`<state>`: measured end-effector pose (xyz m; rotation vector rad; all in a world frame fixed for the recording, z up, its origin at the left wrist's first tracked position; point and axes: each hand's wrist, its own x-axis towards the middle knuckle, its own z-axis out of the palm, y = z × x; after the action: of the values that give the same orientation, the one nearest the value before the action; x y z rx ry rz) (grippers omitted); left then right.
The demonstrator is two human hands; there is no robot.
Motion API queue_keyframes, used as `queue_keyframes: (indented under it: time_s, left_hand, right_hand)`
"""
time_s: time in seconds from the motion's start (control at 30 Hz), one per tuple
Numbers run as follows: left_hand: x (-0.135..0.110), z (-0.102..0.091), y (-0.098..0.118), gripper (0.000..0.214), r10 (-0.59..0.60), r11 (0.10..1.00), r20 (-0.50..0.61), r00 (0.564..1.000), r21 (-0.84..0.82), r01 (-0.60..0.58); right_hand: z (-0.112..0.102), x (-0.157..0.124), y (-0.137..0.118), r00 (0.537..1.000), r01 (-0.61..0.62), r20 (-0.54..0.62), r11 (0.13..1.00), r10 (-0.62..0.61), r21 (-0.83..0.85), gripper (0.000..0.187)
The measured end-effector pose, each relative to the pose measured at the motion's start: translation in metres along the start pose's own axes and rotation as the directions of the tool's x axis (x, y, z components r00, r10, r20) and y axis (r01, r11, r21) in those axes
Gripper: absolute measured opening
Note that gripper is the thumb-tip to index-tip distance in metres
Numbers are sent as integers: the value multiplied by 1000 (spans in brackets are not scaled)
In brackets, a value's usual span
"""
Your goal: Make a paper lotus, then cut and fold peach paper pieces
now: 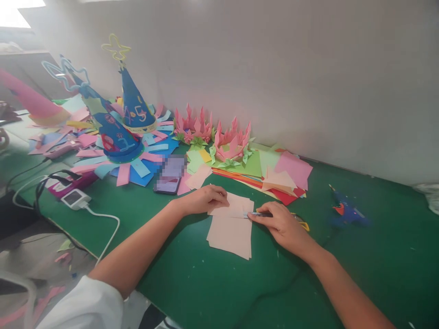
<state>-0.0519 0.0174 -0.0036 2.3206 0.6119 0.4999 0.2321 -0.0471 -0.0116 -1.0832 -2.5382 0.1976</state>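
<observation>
Pale peach paper sheets (230, 235) lie stacked on the green table (377, 265) in front of me. My left hand (206, 199) rests curled on the upper left corner of the top sheet, pressing it down. My right hand (279, 224) is closed round a pen (259, 214), whose tip touches the right edge of the top sheet. A pair of scissors with yellow handles (303, 224) lies partly hidden behind my right hand.
A stack of coloured paper (284, 176) and pink paper flowers (231, 146) lie behind the sheets. Blue paper cone hats (135, 107) stand at the back left, a phone (169, 176) near them. A blue glue gun (346, 211) lies right. A charger and cables (77, 198) sit left.
</observation>
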Motion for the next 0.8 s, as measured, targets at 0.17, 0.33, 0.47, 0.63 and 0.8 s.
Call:
queue_keyframes:
  time_s: [0.17,0.33,0.47,0.63,0.8]
  left_hand:
    - [1,1,-2,29,-17,1000,4,1000,-18,18]
    - [1,1,-2,28,-23,1000,-1,1000,-13,23]
    - [0,0,0,28,-43,999,8,999,-23,43]
    - [-4,0,-3,26,-52,998,56,997,-37,54]
    - [-5,1,-5,25,-8,1000,26,1000,22,8]
  right_hand:
    - [-4,0,0,999,23,43,1000,-23,11,42]
    - [-7,-1,1,995,30,94,999,-32,25,43]
    - [-7,-6,2,997,22,74,998,-27,58,38]
    - [-3,-7,-1,998,-32,-45,996,36,85,26]
    - [0,0,-7,998,9,-64,998,-5,57,23]
